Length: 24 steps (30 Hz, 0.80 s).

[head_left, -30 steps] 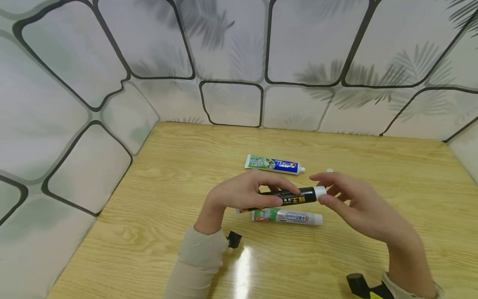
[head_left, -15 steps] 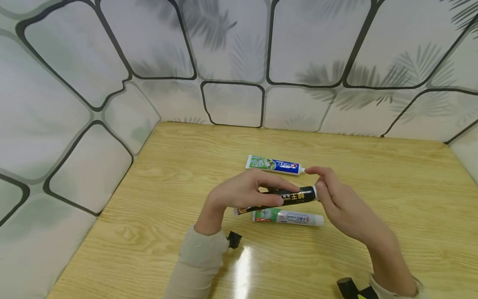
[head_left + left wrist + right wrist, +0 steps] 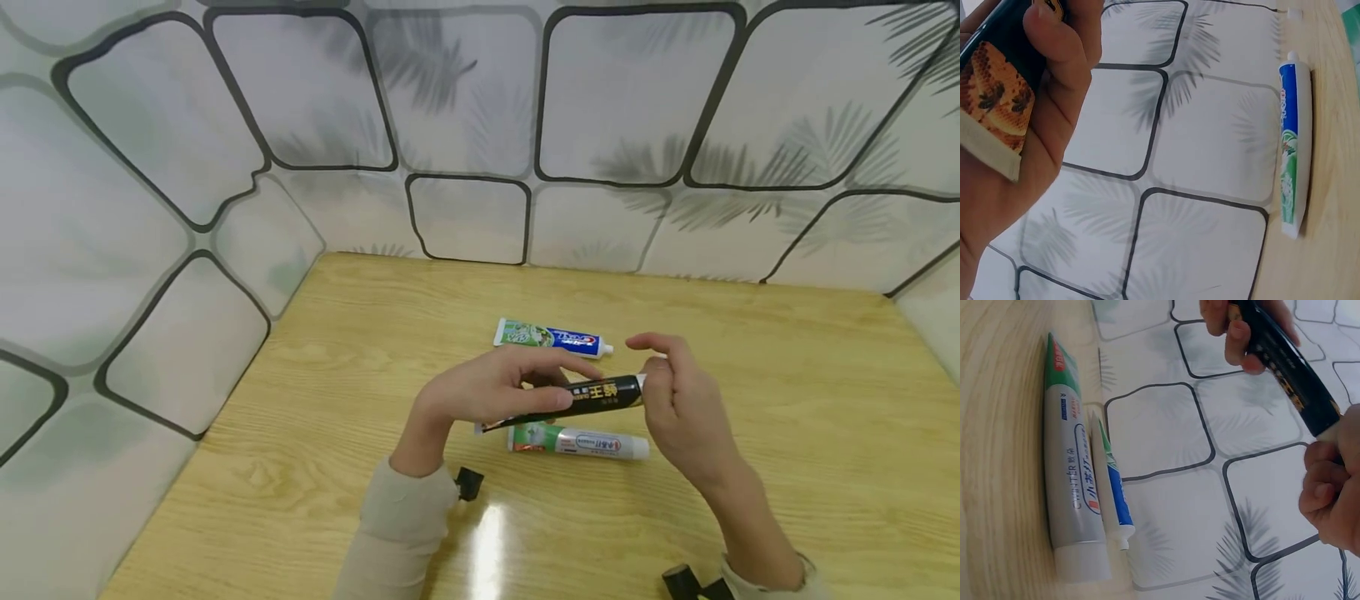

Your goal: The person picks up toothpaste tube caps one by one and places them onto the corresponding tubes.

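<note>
In the head view the left hand (image 3: 498, 385) grips the body of a black toothpaste tube (image 3: 603, 394), held above the table. At the tube's right end, the right hand (image 3: 686, 417) pinches the white cap, which its thumb and fingers mostly cover. A green and blue tube (image 3: 577, 341) lies behind the left hand, its narrow white nozzle pointing right. Just in front of the held tube lies a green and silver tube (image 3: 600, 443) with a white cap. The left wrist view shows the black tube's flat end (image 3: 991, 147) with a honeycomb picture, against the palm.
A small white cap (image 3: 1295, 13) rests on the table beyond the green and blue tube in the left wrist view. The wooden table (image 3: 300, 375) meets a patterned wall covering (image 3: 465, 108) behind and at the left. Black wrist devices (image 3: 469, 483) show near both sleeves.
The right hand has closed its fingers around the black tube's white cap and its forearm has swung left. The left hand keeps its grip. The head view has tilted slightly up.
</note>
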Available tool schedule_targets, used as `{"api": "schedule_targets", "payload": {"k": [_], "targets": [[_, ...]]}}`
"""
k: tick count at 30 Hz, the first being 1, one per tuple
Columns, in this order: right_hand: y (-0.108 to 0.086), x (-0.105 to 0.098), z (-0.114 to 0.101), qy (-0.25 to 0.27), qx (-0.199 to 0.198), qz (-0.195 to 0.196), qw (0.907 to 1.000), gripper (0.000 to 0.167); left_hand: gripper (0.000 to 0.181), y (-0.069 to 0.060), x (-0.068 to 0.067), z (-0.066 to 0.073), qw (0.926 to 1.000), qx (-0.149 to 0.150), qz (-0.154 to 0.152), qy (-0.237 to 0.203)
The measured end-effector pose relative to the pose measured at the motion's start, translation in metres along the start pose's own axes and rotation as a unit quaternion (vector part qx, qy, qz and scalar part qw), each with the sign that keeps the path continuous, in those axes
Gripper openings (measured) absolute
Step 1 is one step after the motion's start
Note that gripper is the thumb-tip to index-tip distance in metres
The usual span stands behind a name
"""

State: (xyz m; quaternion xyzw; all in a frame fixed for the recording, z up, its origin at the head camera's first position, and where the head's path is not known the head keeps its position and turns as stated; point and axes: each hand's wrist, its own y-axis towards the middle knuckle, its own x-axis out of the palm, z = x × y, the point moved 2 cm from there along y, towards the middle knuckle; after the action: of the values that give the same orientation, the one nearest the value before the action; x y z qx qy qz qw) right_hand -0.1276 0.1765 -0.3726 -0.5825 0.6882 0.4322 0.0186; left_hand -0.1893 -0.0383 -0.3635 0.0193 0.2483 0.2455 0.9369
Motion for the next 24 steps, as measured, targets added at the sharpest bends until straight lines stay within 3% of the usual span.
{"api": "schedule_targets", "payload": {"k": [6, 9, 11, 13, 16, 21, 24], "targets": [[-0.003, 0.004, 0.002, 0.002, -0.064, 0.149, 0.9867, 0.032, 0.020, 0.000, 0.003, 0.006, 0.9927, -0.062, 0.042, 0.095], [-0.004, 0.004, 0.004, -0.003, -0.082, 0.167, 0.9825, 0.032, 0.027, 0.004, 0.004, 0.010, 0.9779, -0.053, 0.077, 0.187], [-0.004, 0.001, 0.005, -0.006, -0.078, 0.151, 0.9854, 0.032, 0.035, 0.006, 0.006, 0.011, 0.9597, -0.040, 0.104, 0.258], [-0.004, -0.002, 0.006, -0.001, -0.055, 0.116, 0.9917, 0.033, 0.040, 0.009, 0.008, 0.012, 0.9349, -0.020, 0.131, 0.329], [-0.005, -0.008, 0.006, 0.017, 0.012, 0.060, 0.9980, 0.036, 0.044, 0.012, 0.011, 0.014, 0.9053, 0.008, 0.154, 0.396], [-0.004, -0.014, 0.006, 0.024, 0.119, -0.008, 0.9925, 0.037, 0.047, 0.012, 0.016, 0.016, 0.8596, 0.058, 0.176, 0.476], [-0.001, -0.014, 0.009, 0.023, 0.155, -0.044, 0.9867, 0.036, 0.048, 0.012, 0.019, 0.015, 0.8203, 0.085, 0.199, 0.530]]}}
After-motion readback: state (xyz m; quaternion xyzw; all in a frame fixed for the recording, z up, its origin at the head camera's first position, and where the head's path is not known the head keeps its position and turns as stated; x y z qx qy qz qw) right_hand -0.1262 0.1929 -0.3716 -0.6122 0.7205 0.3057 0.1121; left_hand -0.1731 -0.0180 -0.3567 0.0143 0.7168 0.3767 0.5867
